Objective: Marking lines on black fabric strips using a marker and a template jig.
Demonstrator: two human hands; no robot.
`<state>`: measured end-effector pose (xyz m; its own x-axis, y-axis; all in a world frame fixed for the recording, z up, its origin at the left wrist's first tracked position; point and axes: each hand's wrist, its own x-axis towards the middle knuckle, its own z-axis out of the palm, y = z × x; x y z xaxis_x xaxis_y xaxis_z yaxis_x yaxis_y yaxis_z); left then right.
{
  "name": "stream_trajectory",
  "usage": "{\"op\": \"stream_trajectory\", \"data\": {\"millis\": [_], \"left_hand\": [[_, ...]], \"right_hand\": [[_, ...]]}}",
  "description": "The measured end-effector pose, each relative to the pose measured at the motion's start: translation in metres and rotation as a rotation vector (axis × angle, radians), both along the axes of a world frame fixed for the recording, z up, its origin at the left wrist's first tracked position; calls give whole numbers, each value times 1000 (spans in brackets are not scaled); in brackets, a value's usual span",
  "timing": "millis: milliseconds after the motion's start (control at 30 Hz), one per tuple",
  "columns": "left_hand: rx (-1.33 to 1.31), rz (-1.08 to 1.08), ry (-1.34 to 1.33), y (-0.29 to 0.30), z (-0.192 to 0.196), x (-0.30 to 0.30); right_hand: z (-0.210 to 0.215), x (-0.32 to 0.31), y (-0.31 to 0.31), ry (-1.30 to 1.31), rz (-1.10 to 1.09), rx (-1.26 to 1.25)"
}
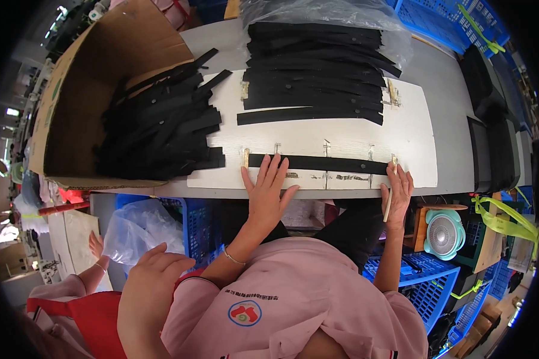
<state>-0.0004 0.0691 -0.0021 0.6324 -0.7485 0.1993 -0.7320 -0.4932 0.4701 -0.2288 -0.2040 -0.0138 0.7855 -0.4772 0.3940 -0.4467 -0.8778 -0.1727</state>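
A single black fabric strip [323, 163] lies straight across a white board [416, 137], between taped marks near the board's front edge. My left hand [268, 184] rests flat, fingers spread, on the strip's left end. At its right end, my right hand [399, 190] grips a thin off-white stick [388, 206] that looks like a marking pencil, its upper tip by the strip's end. Farther back, another black strip [308, 115] lies in front of a layered stack of black strips [314, 72] on the board.
At left, an open cardboard box [72, 131] on its side holds a pile of black strips [161, 119] that spills onto the board. Clear plastic [323, 15] lies behind the stack. A co-worker's arm [147, 293] is close on my left. A blue crate [197, 224] stands below the table.
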Motion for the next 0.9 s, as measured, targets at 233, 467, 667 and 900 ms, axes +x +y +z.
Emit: {"op": "stream_trajectory", "data": {"millis": [233,467,667,900], "left_hand": [[-58,157,-53,20,-10,8],[-125,146,-99,23,-16,9],[-146,162,-121,22,-18,6],[-167,174,-105,19,-18,7]], "right_hand": [[3,1,-1,25,5,-7],[28,42,32,-151,-59,115],[43,126,101,-389,243,986],[14,197,125,-339,295,1133]]}}
